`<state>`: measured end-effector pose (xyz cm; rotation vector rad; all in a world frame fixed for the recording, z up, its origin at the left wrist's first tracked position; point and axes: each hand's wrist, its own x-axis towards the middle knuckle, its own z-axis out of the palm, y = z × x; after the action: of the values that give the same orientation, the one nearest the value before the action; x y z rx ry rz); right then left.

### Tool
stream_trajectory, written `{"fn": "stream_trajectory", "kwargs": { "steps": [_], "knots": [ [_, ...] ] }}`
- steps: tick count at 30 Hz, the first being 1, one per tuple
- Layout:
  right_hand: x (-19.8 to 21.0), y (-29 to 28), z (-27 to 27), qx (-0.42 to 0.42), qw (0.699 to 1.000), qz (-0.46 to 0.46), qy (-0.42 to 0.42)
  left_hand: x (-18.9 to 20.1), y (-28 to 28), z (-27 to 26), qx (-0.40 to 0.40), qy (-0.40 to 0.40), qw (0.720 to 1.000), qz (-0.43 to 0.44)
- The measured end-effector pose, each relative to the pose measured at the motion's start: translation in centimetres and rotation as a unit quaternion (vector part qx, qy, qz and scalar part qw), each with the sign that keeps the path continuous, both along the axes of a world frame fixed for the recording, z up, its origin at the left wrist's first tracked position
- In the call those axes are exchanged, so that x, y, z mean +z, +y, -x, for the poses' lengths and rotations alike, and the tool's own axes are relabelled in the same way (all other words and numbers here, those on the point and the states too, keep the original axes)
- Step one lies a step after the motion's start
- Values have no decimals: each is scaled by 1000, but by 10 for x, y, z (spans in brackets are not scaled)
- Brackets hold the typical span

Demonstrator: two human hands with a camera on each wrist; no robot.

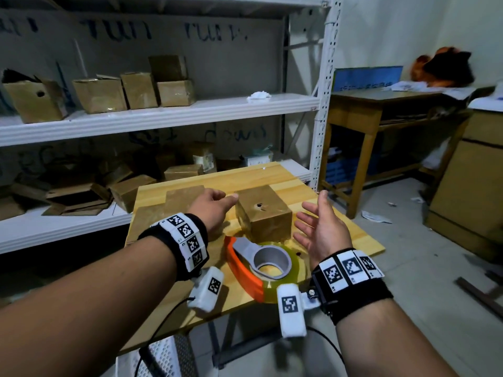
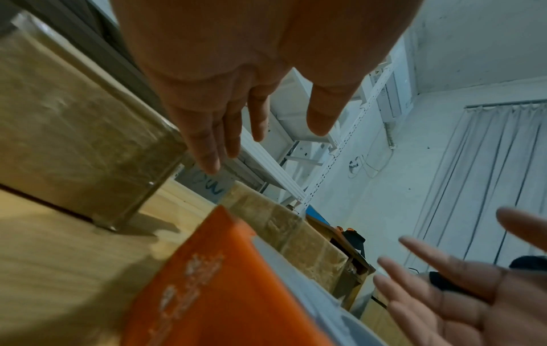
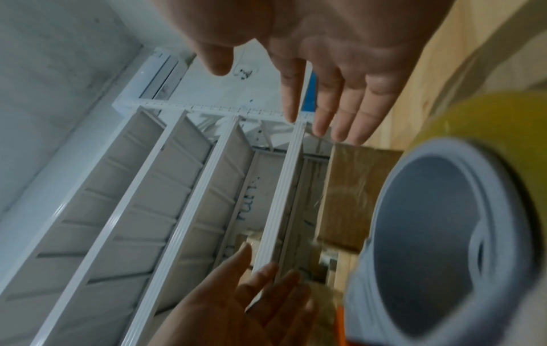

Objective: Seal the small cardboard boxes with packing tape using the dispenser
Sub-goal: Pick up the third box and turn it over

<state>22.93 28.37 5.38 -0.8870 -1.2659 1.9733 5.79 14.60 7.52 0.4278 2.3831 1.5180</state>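
A small brown cardboard box (image 1: 262, 210) with a hole in its top stands mid-table. My left hand (image 1: 215, 204) hovers at its left side, fingers relaxed, thumb tip at the box's top corner. My right hand (image 1: 318, 228) is spread open just right of the box, palm facing it, apart from it. An orange and grey tape dispenser (image 1: 258, 263) with a yellowish roll lies flat in front of the box, held by neither hand. The left wrist view shows the left hand (image 2: 236, 112) empty above the dispenser (image 2: 213, 281). In the right wrist view, the right hand (image 3: 319, 82) is empty beside the roll (image 3: 473, 117).
Two more boxes (image 1: 185, 198) sit on the left of the small wooden table (image 1: 272, 174). A white shelf rack (image 1: 163, 115) behind holds several boxes, some open. A wooden desk (image 1: 381, 104) stands to the right, bare floor beside it.
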Motion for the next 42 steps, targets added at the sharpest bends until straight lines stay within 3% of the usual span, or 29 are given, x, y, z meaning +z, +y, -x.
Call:
{"fn": "stream_trajectory", "kwargs": {
  "steps": [7, 14, 21, 28, 31, 36, 42],
  "knots": [
    [-6, 23, -1, 5, 1000, 13, -28, -5, 19, 6, -26, -19, 999, 37],
    [-12, 31, 13, 12, 999, 16, -47, -5, 35, 10, -40, -7, 986, 162],
    [-29, 44, 22, 8, 997, -30, -72, -12, 43, 16, -53, 1, 979, 195],
    [-15, 30, 24, 77, 996, 25, -38, -10, 45, 9, -87, 22, 975, 202],
    [-18, 31, 25, 93, 995, 42, -13, -5, 46, 4, -95, 49, 978, 179],
    [-4, 32, 15, 80, 997, 12, 21, 6, 42, -5, -79, 89, 991, 66],
    [23, 24, -2, 111, 990, -24, 79, 23, 20, -17, -57, 72, 992, -87]
  ]
}}
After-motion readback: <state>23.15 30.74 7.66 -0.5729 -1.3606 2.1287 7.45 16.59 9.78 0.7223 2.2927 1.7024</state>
